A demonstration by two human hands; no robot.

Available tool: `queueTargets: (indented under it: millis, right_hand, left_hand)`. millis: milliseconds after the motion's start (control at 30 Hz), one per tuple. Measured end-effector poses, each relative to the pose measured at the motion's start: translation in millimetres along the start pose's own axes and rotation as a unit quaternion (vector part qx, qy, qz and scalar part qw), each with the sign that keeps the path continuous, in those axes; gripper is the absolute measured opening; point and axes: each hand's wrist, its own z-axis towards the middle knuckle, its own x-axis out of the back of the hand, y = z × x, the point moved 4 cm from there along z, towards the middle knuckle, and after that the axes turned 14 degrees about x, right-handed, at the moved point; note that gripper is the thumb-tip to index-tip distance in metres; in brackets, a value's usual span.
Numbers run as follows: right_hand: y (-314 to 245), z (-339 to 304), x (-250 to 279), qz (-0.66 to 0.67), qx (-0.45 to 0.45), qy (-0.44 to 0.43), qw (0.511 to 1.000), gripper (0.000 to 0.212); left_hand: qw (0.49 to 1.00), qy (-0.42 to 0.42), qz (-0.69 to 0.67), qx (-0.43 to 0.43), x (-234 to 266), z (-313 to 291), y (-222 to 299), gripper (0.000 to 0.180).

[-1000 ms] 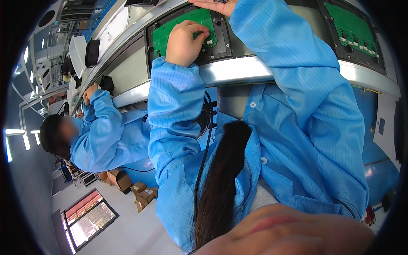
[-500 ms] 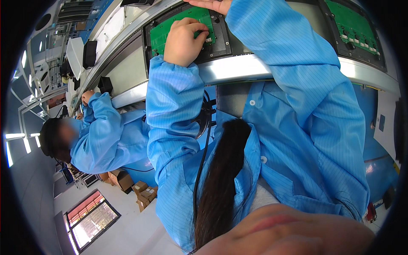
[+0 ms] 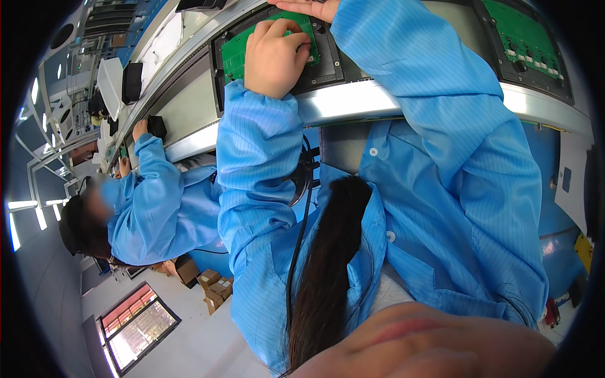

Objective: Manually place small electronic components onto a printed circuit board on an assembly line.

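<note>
- Conveyor line [image 3: 391, 101]: long grey bench w/ bright metal front edge, curving from upper left to right edge of view; carries black trays w/ boards.
- Blue smock sleeves, both forearms reaching up from lower part of view to conveyor's front edge; long dark ponytail [image 3: 328, 277] hanging down betw. them, thin black cable alongside.
- Co-worker [image 3: 157, 214] at left, same blue smock, dark cap, arms up at conveyor's far-left stretch; one hand near a small black block there.
- Black tray [image 3: 328, 66] sitting at conveyor's front edge, top centre; green circuit board [image 3: 236, 53] lying inside it, mostly covered by hands, bare green showing at tray's left side.
- Second tray w/ green board [image 3: 526, 38] further along, toward conveyor's upper-right end, well apart from hands, untouched.
- Left hand [image 3: 275, 53]: resting on green circuit board, fingers curled narrow, knuckles up, fingertips pressing down toward board's right part; whether anything pinched under them – can't tell.
- Right hand [image 3: 309, 7]: at tray's far edge, cut by top of view; palm flat, fingers stretched leftward over board's top edge, touching or just above it – can't tell which; nothing seen gripped.
- Cardboard boxes [image 3: 211, 283] on floor below, lower left, beside co-worker's seat.
- White machine housing [image 3: 110, 75] + dark parts behind conveyor's left end, upper-left corner.
</note>
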Motion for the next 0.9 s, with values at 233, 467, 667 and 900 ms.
queueTargets:
  millis: [233,467,667,900]
  right_hand:
    - [42.9,29.3,59.2,0.336,-0.225,0.089,0.910,0.049]
    - [26.1,21.4,21.6,0.180,-0.118,0.070,0.974,0.049]
    - [24.2,25.5,25.5,0.018,0.021,-0.027,0.999,0.048]
    - [41.9,41.5,39.5,0.391,-0.202,0.119,0.890,0.048]
  left_hand:
    - [0.997,0.027,0.025,-0.065,-0.4,6.8,0.9,0.014]
    - [0.995,0.044,0.020,-0.085,-0.8,10.1,-9.4,0.012]
    - [0.997,0.005,0.005,-0.074,-3.1,15.3,-10.2,0.015]
    - [0.999,-0.028,-0.015,-0.040,4.7,11.9,-15.7,0.014]
